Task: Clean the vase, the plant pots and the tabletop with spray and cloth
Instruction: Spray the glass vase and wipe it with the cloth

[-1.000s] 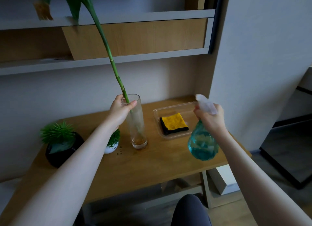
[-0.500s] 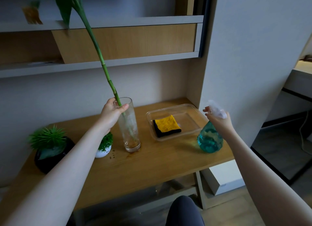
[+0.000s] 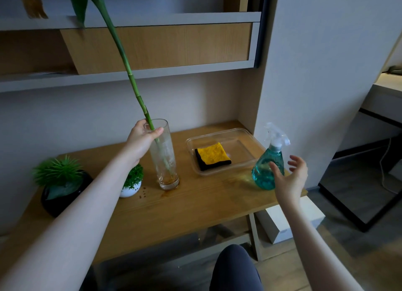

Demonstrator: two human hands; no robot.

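Now that my right hand [image 3: 290,178] has let go, fingers spread, the spray bottle [image 3: 269,166] stands right of the vase [image 3: 164,153], past the cloth [image 3: 212,156]. My left hand [image 3: 142,141] stays clamped on the vase rim; wiping should follow.

My left grip [image 3: 142,138] pinches the green stem [image 3: 121,55] at the rim of the upright glass vase [image 3: 165,155]. My right grip [image 3: 290,178] hangs open just beside the teal spray bottle [image 3: 268,173], which stands on the wooden surface [image 3: 195,203] near the tray [image 3: 245,142] with the yellow cloth [image 3: 213,152].
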